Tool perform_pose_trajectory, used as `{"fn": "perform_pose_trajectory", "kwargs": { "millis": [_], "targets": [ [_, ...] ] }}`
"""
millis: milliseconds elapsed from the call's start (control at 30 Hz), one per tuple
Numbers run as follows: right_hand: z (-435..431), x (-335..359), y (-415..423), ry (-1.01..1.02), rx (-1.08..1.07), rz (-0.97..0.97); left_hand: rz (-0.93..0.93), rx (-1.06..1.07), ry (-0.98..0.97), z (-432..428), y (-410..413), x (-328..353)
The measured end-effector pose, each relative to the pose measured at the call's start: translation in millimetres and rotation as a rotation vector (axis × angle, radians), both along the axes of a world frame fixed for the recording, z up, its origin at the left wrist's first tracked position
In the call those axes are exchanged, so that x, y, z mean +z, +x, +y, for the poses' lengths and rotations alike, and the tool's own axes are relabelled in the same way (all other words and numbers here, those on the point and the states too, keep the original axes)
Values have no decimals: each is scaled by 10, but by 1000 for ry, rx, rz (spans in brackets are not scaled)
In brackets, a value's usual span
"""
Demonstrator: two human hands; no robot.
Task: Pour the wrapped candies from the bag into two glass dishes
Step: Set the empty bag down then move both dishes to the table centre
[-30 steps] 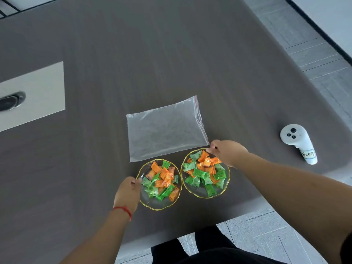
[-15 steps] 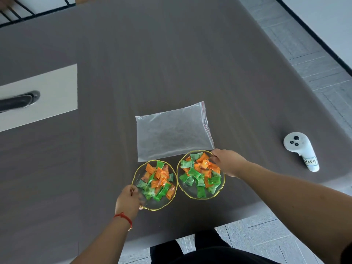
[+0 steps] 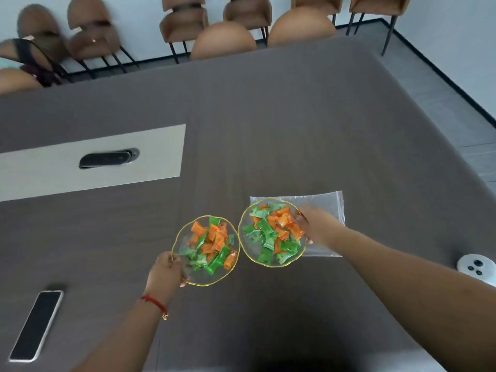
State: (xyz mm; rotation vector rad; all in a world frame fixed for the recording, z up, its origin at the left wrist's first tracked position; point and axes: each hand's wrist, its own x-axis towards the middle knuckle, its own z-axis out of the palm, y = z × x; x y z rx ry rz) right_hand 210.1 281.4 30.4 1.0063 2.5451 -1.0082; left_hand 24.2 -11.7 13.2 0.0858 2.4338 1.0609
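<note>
Two gold-rimmed glass dishes hold orange and green wrapped candies. My left hand grips the near-left rim of the left dish. My right hand grips the right rim of the right dish, which is raised and tilted, partly covering the bag. The empty clear plastic bag lies flat on the dark table behind and under the right dish and my right hand.
A black phone lies at the near left. A white controller sits at the right edge. A pale inset panel with a dark handle crosses the table's left. Brown chairs line the far side.
Both hands have closed on the dishes and lifted them away from the table edge. The right dish now overlaps the bag. The view has tilted up, showing the chairs and phone.
</note>
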Motion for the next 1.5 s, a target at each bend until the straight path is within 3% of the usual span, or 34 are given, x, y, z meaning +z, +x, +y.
{"fn": "perform_pose_trajectory", "kwargs": {
  "millis": [367, 667, 1100, 1500],
  "targets": [
    [122, 615, -1408, 68, -12, 180, 93, 46, 81, 127, -1376, 646],
    [441, 691, -2504, 105, -51, 163, 85, 91, 119, 437, -2490, 679],
    [926, -218, -3954, 32, -153, 93, -78, 300, 278, 1134, -3829, -179],
    [1011, -1174, -4888, -23, -308, 37, -91, 448, 283, 1465, -4619, -1083]
  ]
}}
